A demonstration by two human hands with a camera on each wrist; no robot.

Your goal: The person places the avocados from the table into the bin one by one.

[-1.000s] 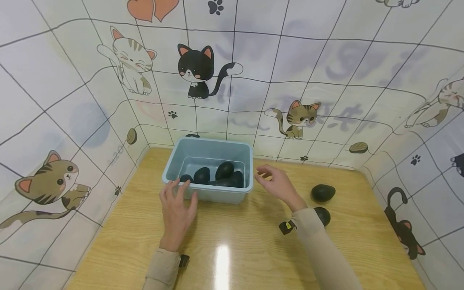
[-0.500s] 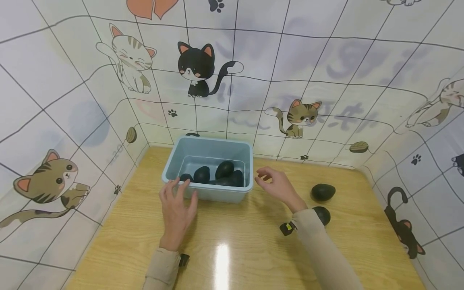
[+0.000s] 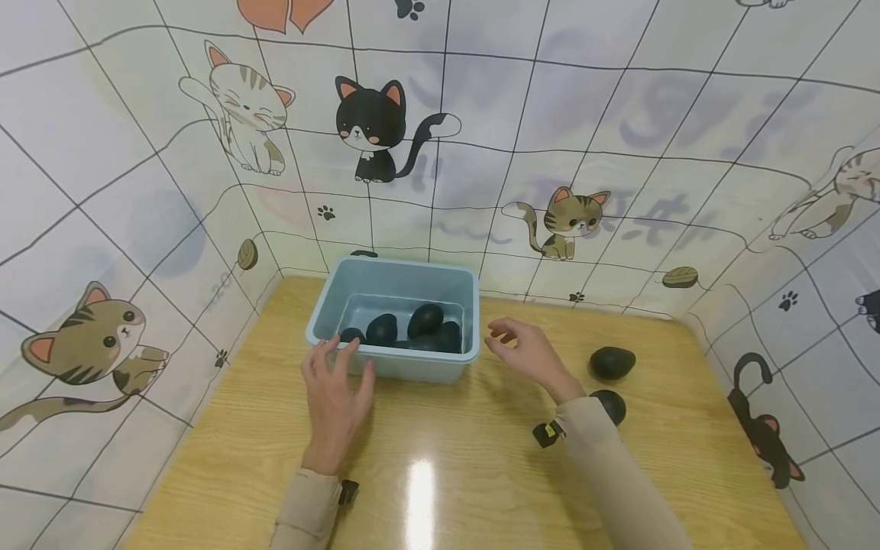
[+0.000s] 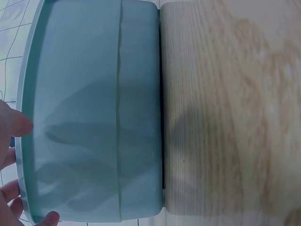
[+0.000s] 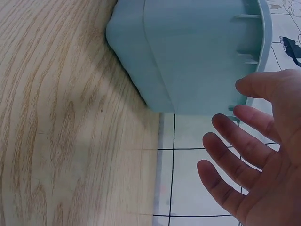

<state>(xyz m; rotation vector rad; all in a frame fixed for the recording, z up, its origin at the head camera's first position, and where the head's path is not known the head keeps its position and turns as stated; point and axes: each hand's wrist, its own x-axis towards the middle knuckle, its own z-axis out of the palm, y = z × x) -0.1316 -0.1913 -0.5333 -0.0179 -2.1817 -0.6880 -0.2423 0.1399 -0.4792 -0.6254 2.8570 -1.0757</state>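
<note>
A light blue plastic bin (image 3: pixel 406 367) stands on the wooden table close to the back wall, with several dark avocados (image 3: pixel 425 321) lying in it. My left hand (image 3: pixel 334 401) is at the bin's front left corner, fingertips right at the rim; the left wrist view shows the fingers (image 4: pixel 10 190) spread along that rim. Beside the bin's right side hovers my right hand (image 3: pixel 525 351), fingers relaxed and slightly bent. In the right wrist view its palm (image 5: pixel 277 174) faces the bin wall and holds nothing.
On the table to the right lie an avocado (image 3: pixel 612 363) and another avocado (image 3: pixel 612 407), the latter partly hidden behind the right sleeve. A wall covering (image 3: pixel 481 153) with printed cats and grid lines encloses the table (image 3: pixel 481 473) at back and sides.
Both hands, the bin and the avocados keep their places; only the head view has tilted very slightly.
</note>
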